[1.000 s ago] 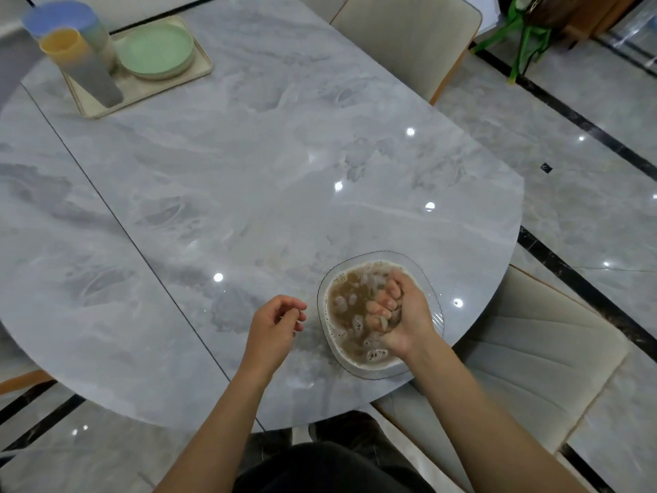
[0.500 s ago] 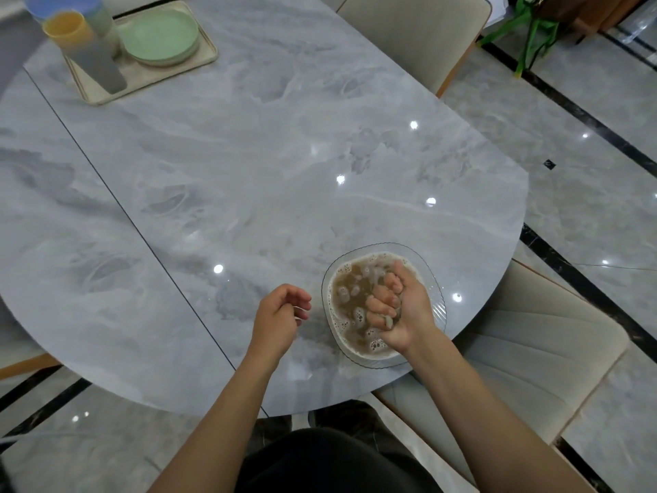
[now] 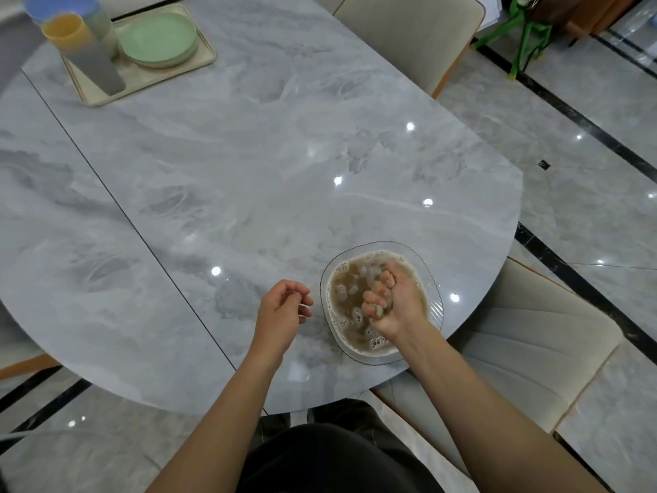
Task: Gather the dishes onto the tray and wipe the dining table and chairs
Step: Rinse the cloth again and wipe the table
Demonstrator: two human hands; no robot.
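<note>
A clear glass bowl [image 3: 435, 307] of murky, soapy brown water stands near the front edge of the grey marble table [image 3: 249, 172]. My right hand [image 3: 394, 304] is over the bowl, its fingers clenched round a small wet cloth that barely shows between them. My left hand [image 3: 284, 313] hovers just left of the bowl with loosely curled fingers, holding nothing. At the far left corner a beige tray [image 3: 199, 62] carries green plates [image 3: 158, 39] and stacked cups, yellow [image 3: 67, 30] and blue [image 3: 58, 5].
Beige upholstered chairs stand at the table, one at the far side [image 3: 409, 33] and one to my right [image 3: 526, 336]. A dark seam [image 3: 117, 201] runs across the tabletop. Green straps [image 3: 522, 33] lie on the glossy tiled floor at the back right.
My right hand stays clenched over the bowl and has shifted only slightly. The view has drifted a little, so the bowl and tray sit lower and further right in the frame.
</note>
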